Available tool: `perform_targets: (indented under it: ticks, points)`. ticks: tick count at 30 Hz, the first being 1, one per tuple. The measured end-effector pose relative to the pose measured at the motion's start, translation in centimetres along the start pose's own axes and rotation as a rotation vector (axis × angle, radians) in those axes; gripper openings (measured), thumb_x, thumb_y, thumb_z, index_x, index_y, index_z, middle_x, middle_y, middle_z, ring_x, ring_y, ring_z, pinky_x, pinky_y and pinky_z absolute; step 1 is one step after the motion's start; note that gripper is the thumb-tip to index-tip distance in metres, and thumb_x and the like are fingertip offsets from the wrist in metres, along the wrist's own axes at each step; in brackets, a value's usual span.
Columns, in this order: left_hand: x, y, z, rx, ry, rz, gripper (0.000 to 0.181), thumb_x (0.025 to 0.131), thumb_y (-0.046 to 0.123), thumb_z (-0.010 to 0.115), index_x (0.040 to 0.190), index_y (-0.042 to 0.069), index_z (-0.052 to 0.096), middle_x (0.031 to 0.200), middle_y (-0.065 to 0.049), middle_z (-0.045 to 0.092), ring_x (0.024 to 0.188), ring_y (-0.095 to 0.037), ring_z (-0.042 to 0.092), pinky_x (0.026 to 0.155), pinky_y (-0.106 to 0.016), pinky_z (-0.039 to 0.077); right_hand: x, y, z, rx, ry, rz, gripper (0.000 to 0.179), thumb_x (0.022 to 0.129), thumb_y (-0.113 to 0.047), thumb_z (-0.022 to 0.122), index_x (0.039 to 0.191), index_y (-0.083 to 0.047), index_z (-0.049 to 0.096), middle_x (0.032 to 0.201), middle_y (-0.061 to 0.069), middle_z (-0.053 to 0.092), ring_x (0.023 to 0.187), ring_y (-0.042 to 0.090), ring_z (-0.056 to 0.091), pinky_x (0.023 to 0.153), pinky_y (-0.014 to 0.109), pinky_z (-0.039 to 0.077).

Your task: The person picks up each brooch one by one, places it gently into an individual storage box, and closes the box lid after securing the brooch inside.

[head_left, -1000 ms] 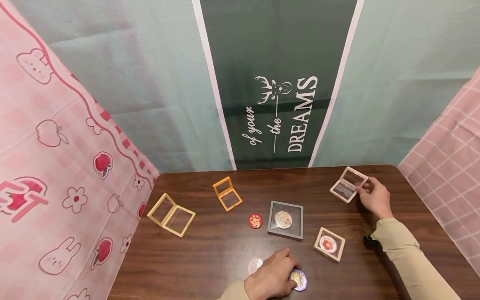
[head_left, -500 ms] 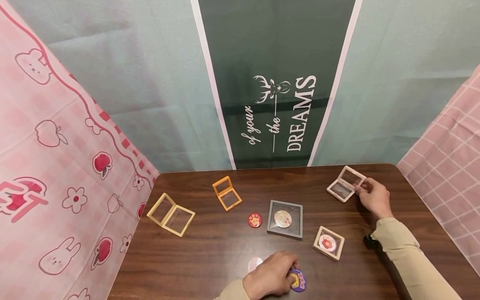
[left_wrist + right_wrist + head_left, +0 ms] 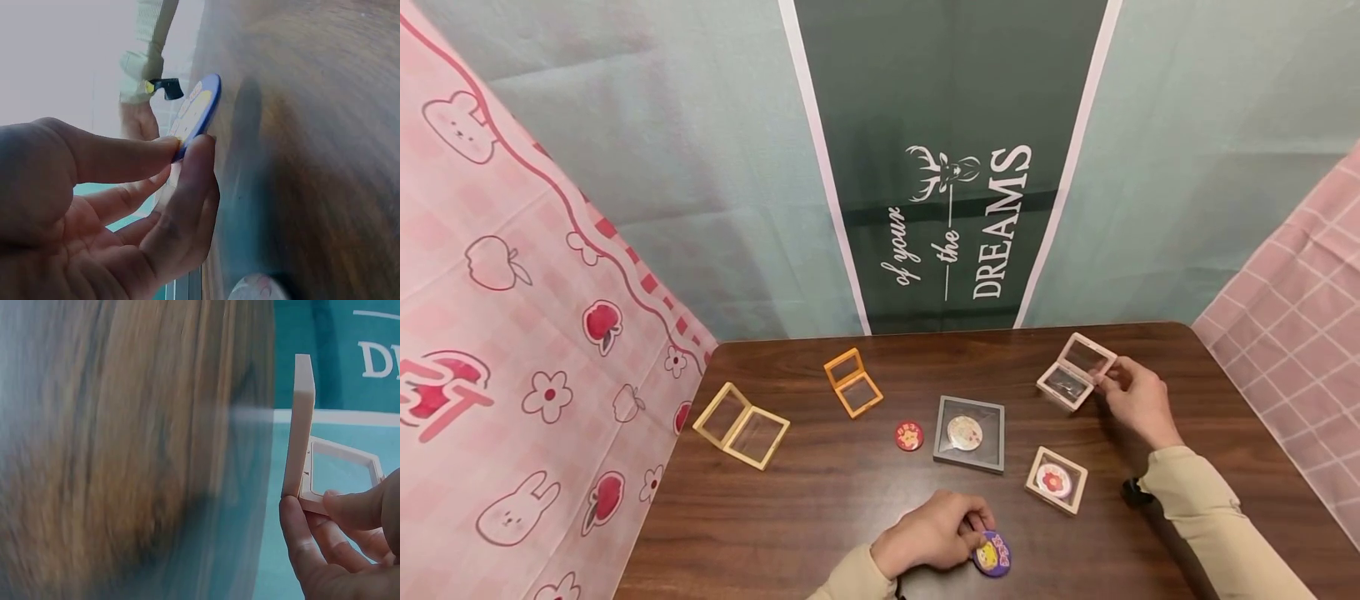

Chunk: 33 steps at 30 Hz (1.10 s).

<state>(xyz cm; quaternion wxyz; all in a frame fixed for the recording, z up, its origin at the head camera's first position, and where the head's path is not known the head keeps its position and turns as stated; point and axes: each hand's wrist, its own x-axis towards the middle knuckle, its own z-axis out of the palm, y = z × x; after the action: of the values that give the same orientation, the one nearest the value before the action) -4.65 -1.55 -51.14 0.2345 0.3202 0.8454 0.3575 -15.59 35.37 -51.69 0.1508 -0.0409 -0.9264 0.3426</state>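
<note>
My left hand [image 3: 928, 533] pinches a purple round badge [image 3: 992, 554] with a yellow cartoon figure between thumb and fingers. In the left wrist view, that badge [image 3: 201, 112] is tilted and held above the tabletop, its shadow beside it. At the back right, my right hand [image 3: 1138, 400] grips the edge of a pale pink hinged display frame [image 3: 1077, 371], unfolded with clear film windows. The right wrist view shows the frame [image 3: 300, 431] with thumb and fingers at its hinge end. Another pale badge [image 3: 257, 289] shows at the bottom of the left wrist view.
A grey frame [image 3: 942, 433] and a beige frame [image 3: 1078, 492] each hold a badge. A red badge [image 3: 908, 435] lies left of the grey one. Unfolded orange [image 3: 852, 383] and yellow [image 3: 741, 429] frames stand farther left. Cloth backdrops surround the wooden table [image 3: 820, 492].
My left hand has raised and turned the purple badge, so its lettering shows. The right hand has shifted left with the pink frame. The pale pink badge is now hidden in the head view.
</note>
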Motion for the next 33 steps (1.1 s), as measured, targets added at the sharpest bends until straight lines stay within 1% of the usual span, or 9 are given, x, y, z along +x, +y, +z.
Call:
perform_targets:
  ticks: [4, 7, 13, 15, 20, 22, 25, 29, 33]
  points:
    - [0.1, -0.2, -0.5, -0.074, -0.001, -0.023, 0.012, 0.097, 0.002, 0.072, 0.101, 0.013, 0.073, 0.080, 0.014, 0.066, 0.069, 0.011, 0.054, 0.066, -0.010, 0.048, -0.6, -1.1, 0.1, -0.002, -0.010, -0.015, 0.006, 0.102, -0.008, 0.070, 0.106, -0.003, 0.071, 0.106, 0.026, 0.078, 0.080, -0.008, 0.052, 0.065, 0.016, 0.040]
    - [0.2, -0.3, -0.9, -0.108, 0.005, -0.030, 0.011, 0.098, 0.002, 0.071, 0.101, 0.013, 0.072, 0.081, 0.013, 0.066, 0.069, 0.010, 0.055, 0.067, -0.011, 0.049, -1.0, -1.8, 0.2, -0.003, -0.013, -0.032, 0.005, 0.102, -0.008, 0.071, 0.105, -0.004, 0.071, 0.105, 0.025, 0.078, 0.079, -0.005, 0.054, 0.065, 0.017, 0.040]
    - [0.1, -0.5, -1.2, -0.152, 0.010, -0.042, 0.011, 0.097, 0.001, 0.071, 0.101, 0.011, 0.072, 0.080, 0.012, 0.065, 0.069, 0.010, 0.055, 0.067, -0.011, 0.049, -1.9, -2.8, 0.4, 0.008, -0.010, -0.076, 0.005, 0.099, -0.004, 0.073, 0.102, -0.002, 0.070, 0.099, 0.022, 0.079, 0.077, -0.007, 0.053, 0.065, 0.015, 0.040]
    - [0.0, -0.6, -1.4, -0.160, 0.018, -0.045, 0.010, 0.098, 0.002, 0.072, 0.101, 0.011, 0.072, 0.081, 0.012, 0.065, 0.070, 0.009, 0.055, 0.068, -0.012, 0.049, -2.2, -3.1, 0.5, 0.012, -0.014, -0.083, 0.005, 0.098, -0.002, 0.074, 0.101, -0.002, 0.070, 0.098, 0.021, 0.079, 0.078, -0.007, 0.054, 0.065, 0.014, 0.041]
    - [0.0, -0.7, -1.9, -0.141, 0.052, -0.033, 0.008, 0.098, 0.005, 0.073, 0.103, 0.012, 0.074, 0.083, 0.011, 0.068, 0.073, 0.009, 0.058, 0.070, -0.012, 0.050, -3.2, -4.1, 0.6, 0.018, -0.040, -0.102, 0.005, 0.098, -0.001, 0.073, 0.101, -0.004, 0.070, 0.097, 0.019, 0.079, 0.078, -0.005, 0.057, 0.064, 0.016, 0.043]
    - [0.0, -0.9, -2.1, -0.157, 0.056, -0.043, 0.008, 0.099, 0.005, 0.073, 0.103, 0.012, 0.074, 0.084, 0.010, 0.069, 0.072, 0.008, 0.059, 0.070, -0.012, 0.051, -3.6, -4.5, 0.6, 0.025, -0.051, -0.115, 0.006, 0.099, -0.001, 0.073, 0.100, -0.006, 0.070, 0.097, 0.018, 0.079, 0.078, -0.005, 0.057, 0.064, 0.016, 0.043]
    - [0.1, -1.1, -2.3, -0.205, 0.059, -0.065, 0.008, 0.099, 0.005, 0.073, 0.104, 0.011, 0.075, 0.084, 0.009, 0.070, 0.068, 0.007, 0.061, 0.068, -0.013, 0.052, -4.1, -5.1, 0.7, 0.054, -0.061, -0.149, 0.008, 0.098, 0.001, 0.073, 0.100, -0.006, 0.071, 0.098, 0.017, 0.080, 0.082, -0.006, 0.061, 0.065, 0.013, 0.045]
    - [0.2, -1.3, -2.6, -0.255, 0.067, -0.073, 0.007, 0.100, 0.005, 0.073, 0.104, 0.010, 0.076, 0.084, 0.008, 0.071, 0.065, 0.006, 0.062, 0.065, -0.014, 0.053, -4.9, -5.7, 0.8, 0.079, -0.065, -0.197, 0.011, 0.097, 0.005, 0.073, 0.097, -0.006, 0.070, 0.095, 0.014, 0.080, 0.085, -0.007, 0.063, 0.069, 0.006, 0.045]
    - [0.2, -1.3, -2.8, -0.290, 0.078, -0.073, 0.007, 0.099, 0.003, 0.073, 0.103, 0.008, 0.077, 0.084, 0.006, 0.072, 0.066, 0.006, 0.062, 0.065, -0.015, 0.054, -5.8, -6.1, 0.9, 0.086, -0.059, -0.228, 0.015, 0.094, 0.007, 0.075, 0.094, -0.007, 0.070, 0.090, 0.010, 0.079, 0.082, -0.007, 0.063, 0.069, 0.004, 0.044]
